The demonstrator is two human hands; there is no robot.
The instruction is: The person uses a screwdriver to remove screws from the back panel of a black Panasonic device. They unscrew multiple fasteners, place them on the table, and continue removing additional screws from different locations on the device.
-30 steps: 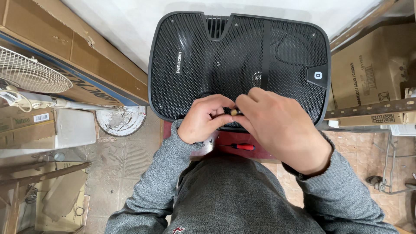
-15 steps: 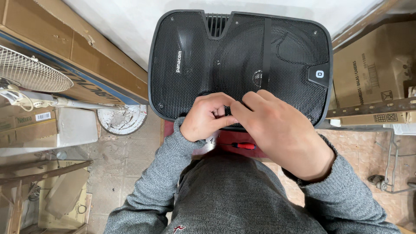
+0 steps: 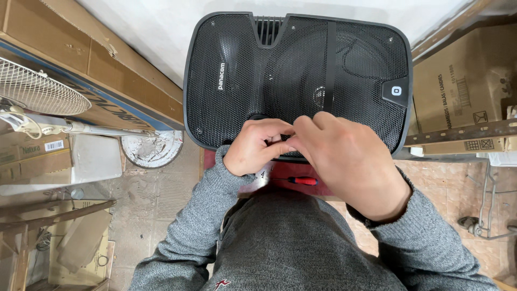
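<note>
Large black speaker cabinet [image 3: 299, 81] with a perforated metal grille stands against a white wall, face toward the camera; a cone shows faintly behind the mesh.

Both hands meet at the speaker's lower edge, near its middle. Left hand [image 3: 257, 146] is curled, fingers [image 3: 274, 129] bent in tight toward the thumb, pinching at something small against the grille's bottom rim; what it is cannot be told, the fingers hide it. Right hand [image 3: 350, 161] lies just beside and partly over the left, back of the hand up, fingers [image 3: 308, 129] closed down onto the same spot, tips touching the left fingertips. Whether the right holds anything cannot be told.

Just below the speaker, between the two wrists, a red-handled screwdriver [image 3: 302, 181] lies on a red surface [image 3: 280, 171], untouched.

Left of the speaker: a round white fan base [image 3: 152, 149] on the floor, a white fan guard [image 3: 40, 92] further out, cardboard boxes [image 3: 97, 70] behind. Right of the speaker: another cardboard box [image 3: 463, 91].
</note>
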